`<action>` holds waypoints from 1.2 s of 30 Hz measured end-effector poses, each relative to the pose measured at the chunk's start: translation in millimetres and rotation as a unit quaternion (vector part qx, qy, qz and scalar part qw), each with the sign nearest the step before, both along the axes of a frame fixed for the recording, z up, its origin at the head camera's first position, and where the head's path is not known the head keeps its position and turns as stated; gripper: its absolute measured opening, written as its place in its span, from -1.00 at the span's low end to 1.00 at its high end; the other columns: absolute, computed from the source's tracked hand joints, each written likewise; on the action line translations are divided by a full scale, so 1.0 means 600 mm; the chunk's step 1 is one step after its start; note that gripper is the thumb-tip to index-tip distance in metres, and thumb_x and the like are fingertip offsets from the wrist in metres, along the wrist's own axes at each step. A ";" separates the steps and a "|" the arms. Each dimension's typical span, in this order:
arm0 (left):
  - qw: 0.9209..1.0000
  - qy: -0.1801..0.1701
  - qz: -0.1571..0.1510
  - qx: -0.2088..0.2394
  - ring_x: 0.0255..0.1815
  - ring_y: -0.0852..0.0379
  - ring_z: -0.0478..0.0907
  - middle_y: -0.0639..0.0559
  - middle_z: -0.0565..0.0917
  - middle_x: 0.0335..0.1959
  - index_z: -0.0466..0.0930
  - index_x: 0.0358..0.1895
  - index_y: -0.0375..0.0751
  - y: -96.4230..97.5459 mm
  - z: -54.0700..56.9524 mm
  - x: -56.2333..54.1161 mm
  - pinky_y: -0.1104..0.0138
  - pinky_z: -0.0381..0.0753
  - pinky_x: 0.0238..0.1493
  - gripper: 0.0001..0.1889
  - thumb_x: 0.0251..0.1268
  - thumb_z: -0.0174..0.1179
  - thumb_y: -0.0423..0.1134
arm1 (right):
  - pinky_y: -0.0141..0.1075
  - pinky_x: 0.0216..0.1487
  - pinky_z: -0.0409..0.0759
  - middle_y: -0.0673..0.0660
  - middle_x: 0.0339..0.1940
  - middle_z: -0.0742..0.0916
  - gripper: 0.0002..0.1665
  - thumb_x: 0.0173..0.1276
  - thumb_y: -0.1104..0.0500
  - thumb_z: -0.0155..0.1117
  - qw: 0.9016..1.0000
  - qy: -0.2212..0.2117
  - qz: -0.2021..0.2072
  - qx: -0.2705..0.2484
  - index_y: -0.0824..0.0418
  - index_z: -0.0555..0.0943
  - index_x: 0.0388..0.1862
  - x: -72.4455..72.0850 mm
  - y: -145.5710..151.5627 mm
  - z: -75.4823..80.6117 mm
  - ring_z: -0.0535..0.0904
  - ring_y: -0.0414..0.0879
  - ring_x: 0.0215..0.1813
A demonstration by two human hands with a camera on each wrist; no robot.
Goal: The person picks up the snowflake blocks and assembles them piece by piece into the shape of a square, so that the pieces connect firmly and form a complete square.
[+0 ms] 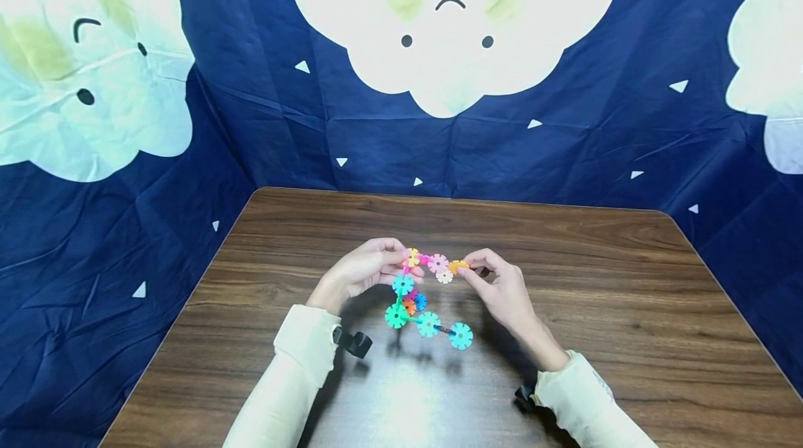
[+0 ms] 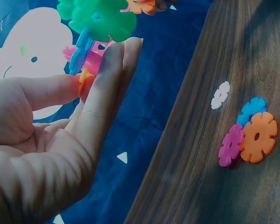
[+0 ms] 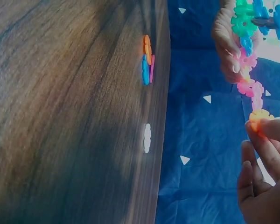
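Both hands hold up a curved chain of interlocked plastic snowflake discs above the table. My left hand (image 1: 366, 270) pinches it near a yellow disc (image 1: 412, 256), thumb against the fingers. From there a light blue disc (image 1: 403, 285), a green disc (image 1: 396, 315) and two turquoise discs hang toward me, the last turquoise disc (image 1: 461, 336) at the free end. Pink discs (image 1: 437, 263) run rightward to an orange-yellow disc (image 3: 261, 115). Thumb and forefinger of my right hand (image 1: 502, 288) pinch that disc, its lower part hidden by the fingertips in the right wrist view.
Loose discs lie on the brown wooden table (image 1: 596, 281): a white disc (image 2: 220, 95), and an orange disc (image 2: 259, 137), a blue disc (image 2: 252, 110) and a magenta disc (image 2: 231, 145) close together. Behind the table hangs a dark blue cloth (image 1: 439, 155) with cloud prints.
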State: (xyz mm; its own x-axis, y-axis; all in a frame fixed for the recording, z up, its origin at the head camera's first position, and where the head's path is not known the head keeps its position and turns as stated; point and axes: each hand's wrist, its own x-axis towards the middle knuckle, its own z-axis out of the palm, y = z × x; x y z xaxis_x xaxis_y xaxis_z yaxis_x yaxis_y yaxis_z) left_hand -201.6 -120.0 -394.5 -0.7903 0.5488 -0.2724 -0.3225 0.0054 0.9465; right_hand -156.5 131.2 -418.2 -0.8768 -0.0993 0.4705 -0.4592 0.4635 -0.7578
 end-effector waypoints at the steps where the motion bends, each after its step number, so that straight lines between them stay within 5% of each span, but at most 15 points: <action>1: 1.000 0.000 0.001 0.000 -0.23 0.05 0.73 -0.21 0.74 -0.24 0.39 -0.22 -0.26 0.000 0.000 0.000 0.32 0.71 -0.24 -0.92 0.46 -0.05 -0.33 | -0.36 -0.33 0.57 -0.02 -0.41 0.75 -0.85 0.17 0.21 0.43 1.000 -0.001 -0.001 0.001 0.11 0.63 -0.28 0.000 0.000 0.000 0.59 -0.24 -0.40; 7: 1.000 0.000 0.007 -0.008 -0.27 0.07 0.73 -0.09 0.75 -0.32 0.39 -0.21 -0.26 0.003 -0.002 0.001 0.33 0.70 -0.25 -0.92 0.46 -0.06 -0.34 | -0.40 -0.34 0.58 -0.03 -0.43 0.77 -0.85 0.17 0.21 0.43 1.000 0.008 0.000 0.017 0.10 0.61 -0.32 0.004 -0.003 0.003 0.60 -0.26 -0.42; 36: 0.999 0.022 0.014 -0.043 -0.32 0.08 0.72 -0.17 0.75 -0.30 0.40 -0.24 -0.24 0.008 0.005 0.007 0.35 0.67 -0.34 -0.91 0.46 -0.02 -0.30 | -0.34 -0.46 0.56 0.00 -0.49 0.76 -0.88 0.19 0.29 0.39 0.996 0.077 0.029 0.021 0.12 0.61 -0.36 0.004 -0.010 -0.015 0.53 -0.31 -0.49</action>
State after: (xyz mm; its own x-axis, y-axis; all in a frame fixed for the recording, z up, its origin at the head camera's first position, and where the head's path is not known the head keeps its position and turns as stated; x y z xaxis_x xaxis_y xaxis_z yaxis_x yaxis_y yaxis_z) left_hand -197.3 -114.9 -391.6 -0.8173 0.5024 -0.2821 -0.2821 0.0781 0.9562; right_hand -154.2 125.1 -427.3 -0.7866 -0.1694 0.5938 -0.5956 0.4621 -0.6571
